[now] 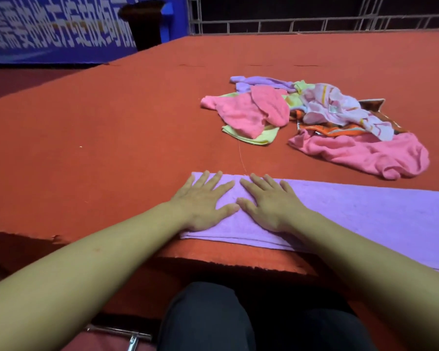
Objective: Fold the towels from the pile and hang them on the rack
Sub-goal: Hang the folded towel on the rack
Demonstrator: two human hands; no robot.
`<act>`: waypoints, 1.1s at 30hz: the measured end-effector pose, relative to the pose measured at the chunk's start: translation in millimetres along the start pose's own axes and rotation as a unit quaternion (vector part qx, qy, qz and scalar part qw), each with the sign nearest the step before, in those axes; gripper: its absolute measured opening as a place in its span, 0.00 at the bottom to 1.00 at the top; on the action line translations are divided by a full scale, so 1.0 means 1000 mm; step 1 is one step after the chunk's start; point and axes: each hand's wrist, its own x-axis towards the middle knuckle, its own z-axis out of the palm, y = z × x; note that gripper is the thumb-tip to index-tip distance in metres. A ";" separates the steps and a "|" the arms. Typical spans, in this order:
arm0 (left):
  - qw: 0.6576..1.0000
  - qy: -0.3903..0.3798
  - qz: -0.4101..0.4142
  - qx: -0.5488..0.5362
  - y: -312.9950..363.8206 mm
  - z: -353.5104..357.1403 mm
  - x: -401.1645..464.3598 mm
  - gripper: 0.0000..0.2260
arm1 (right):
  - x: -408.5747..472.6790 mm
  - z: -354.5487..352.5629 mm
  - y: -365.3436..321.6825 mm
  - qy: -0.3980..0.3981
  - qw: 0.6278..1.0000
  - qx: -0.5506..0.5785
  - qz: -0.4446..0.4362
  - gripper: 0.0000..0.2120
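A purple towel (365,219) lies folded into a long strip along the near edge of the red table (112,122), running off to the right. My left hand (203,201) and my right hand (266,203) lie flat side by side on the towel's left end, fingers straight and spread, pressing it down. Farther back on the right is the pile of towels (314,122): pink, yellow-green, lilac and patterned ones, all crumpled. No rack is clearly in view.
A metal bar (119,330) shows below the table edge by my dark-trousered knees. A blue banner (61,29) and a dark stand (145,21) sit beyond the table's far left. A metal grid fence (314,21) runs along the back.
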 end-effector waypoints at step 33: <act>0.938 0.221 -0.067 -0.259 -0.076 -0.007 0.029 0.11 | 0.048 -0.022 0.013 0.158 0.983 0.083 0.037 0.17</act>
